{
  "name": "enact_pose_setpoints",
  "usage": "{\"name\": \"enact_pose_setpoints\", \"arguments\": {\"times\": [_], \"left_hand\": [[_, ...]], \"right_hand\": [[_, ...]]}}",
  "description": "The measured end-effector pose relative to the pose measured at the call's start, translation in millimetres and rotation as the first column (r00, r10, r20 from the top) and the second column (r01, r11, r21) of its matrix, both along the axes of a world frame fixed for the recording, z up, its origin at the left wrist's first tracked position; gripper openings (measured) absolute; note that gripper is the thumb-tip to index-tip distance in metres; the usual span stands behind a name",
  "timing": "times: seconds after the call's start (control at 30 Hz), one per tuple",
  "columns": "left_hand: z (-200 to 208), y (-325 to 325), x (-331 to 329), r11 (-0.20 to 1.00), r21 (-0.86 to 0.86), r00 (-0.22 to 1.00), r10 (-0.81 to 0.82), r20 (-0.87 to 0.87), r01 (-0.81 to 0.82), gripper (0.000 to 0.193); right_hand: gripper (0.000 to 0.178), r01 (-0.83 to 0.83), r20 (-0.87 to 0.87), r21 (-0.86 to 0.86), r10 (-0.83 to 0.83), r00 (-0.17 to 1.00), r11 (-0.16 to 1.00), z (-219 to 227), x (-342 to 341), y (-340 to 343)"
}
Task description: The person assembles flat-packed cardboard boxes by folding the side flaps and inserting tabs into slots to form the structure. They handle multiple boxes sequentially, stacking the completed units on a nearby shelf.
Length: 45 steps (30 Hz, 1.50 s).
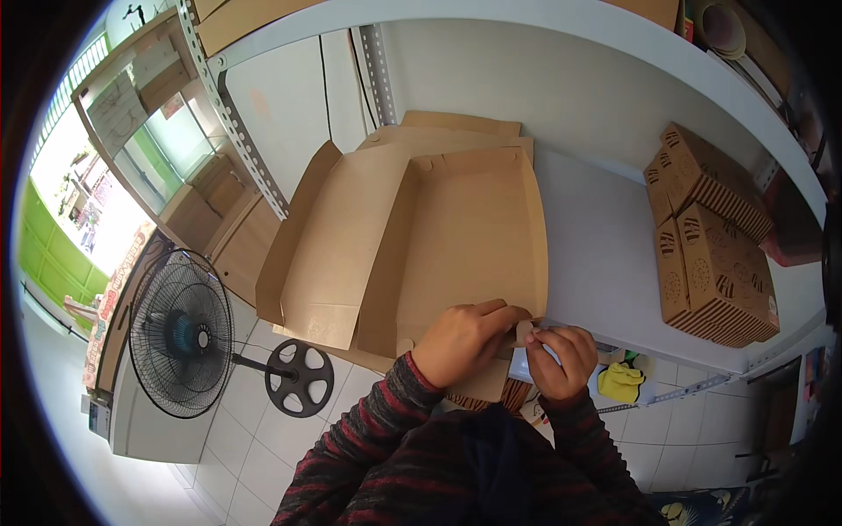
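Note:
A brown cardboard box (474, 228) with its lid (342, 237) folded open to the left lies on the shelf in front of me. Its far side and right side stand up. My left hand (469, 342) is closed on the box's near wall by the near right corner, fingers bent over the edge. Just right of it, my right hand (563, 358) pinches a small rounded cardboard tab (524, 331) at that corner between thumb and fingers. Part of the near wall is hidden behind my left hand.
More flat cardboard (465, 123) lies beneath and behind the box. Stacks of folded printed cartons (724, 272) stand at the shelf's right end. A black stand fan (180, 333) is on the left. A yellow cloth (621, 382) lies below the shelf's front edge.

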<state>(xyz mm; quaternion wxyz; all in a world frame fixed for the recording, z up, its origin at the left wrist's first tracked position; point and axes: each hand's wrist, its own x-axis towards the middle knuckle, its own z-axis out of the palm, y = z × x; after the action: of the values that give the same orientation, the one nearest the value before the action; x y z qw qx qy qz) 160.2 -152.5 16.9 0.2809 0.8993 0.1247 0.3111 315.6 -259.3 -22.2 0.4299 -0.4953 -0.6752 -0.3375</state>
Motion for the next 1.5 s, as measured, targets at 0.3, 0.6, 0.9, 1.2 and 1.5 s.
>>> {"name": "enact_pose_setpoints", "arguments": {"times": [0.3, 0.6, 0.9, 1.2, 1.5], "left_hand": [[-7, 3, 0, 0.999, 0.033, 1.000, -0.005, 0.023, 0.004, 0.035], [-9, 6, 1, 0.992, 0.129, 0.999, 0.010, 0.039, -0.015, 0.027], [1, -3, -3, 0.998, 0.039, 0.998, -0.058, -0.005, 0.058, 0.029], [-3, -13, 3, 0.970, 0.184, 0.970, 0.189, -0.155, -0.160, 0.025], [-8, -17, 17, 0.914, 0.318, 0.954, 0.290, -0.078, -0.252, 0.010]], "right_hand": [[0.013, 0.027, -0.024, 0.006, -0.026, 0.999, 1.000, -5, -1, 1], [0.015, 0.023, -0.048, 0.001, -0.023, 0.999, 1.000, -5, -1, 3], [0.017, 0.038, -0.128, -0.016, -0.039, 0.991, 0.999, -12, 5, 3], [0.023, -0.040, -0.198, -0.333, -0.028, 0.980, 0.942, 24, 20, 1], [0.009, -0.065, -0.189, -0.420, -0.018, 0.982, 0.905, 27, 17, 7]]}}
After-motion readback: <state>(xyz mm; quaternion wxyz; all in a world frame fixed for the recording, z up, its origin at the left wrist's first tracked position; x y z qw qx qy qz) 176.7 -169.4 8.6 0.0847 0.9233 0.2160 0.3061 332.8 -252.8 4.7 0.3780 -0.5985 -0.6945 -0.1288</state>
